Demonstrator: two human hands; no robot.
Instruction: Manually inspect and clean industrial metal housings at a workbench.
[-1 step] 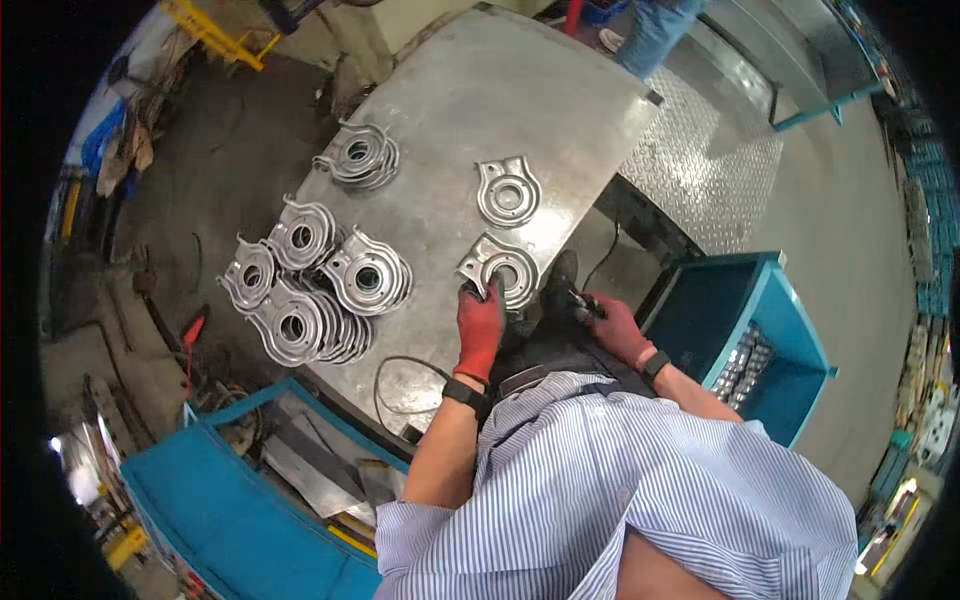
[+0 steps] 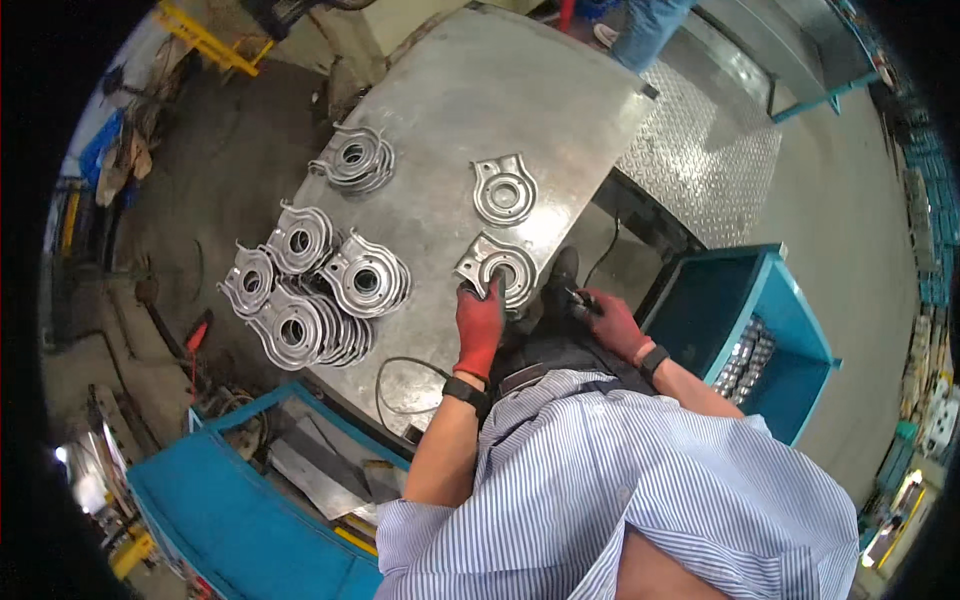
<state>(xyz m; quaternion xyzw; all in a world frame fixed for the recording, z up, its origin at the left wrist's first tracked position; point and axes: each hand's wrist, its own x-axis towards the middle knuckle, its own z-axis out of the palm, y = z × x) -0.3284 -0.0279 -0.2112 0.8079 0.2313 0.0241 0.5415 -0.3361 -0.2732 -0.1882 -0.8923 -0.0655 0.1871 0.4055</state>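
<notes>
Where left hand (image 2: pixel 479 325) presses — dull-grey, round-holed bracket (image 2: pixel 497 266).

No packages, labels, signs or screens visible; far rim of view too dark and blurred to rule out.

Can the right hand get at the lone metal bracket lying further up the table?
Probably yes: the right hand holds a dark tool, but bare tabletop lies between it and that bracket, with nothing stacked there.

Red gloves (image 2: pixel 480 325) are being worn with a blue-and-white striped shirt (image 2: pixel 640 480); silver-grey brackets (image 2: pixel 320 280) are being kept on a grey table (image 2: pixel 500 100) beside teal bins (image 2: pixel 740 310).
</notes>
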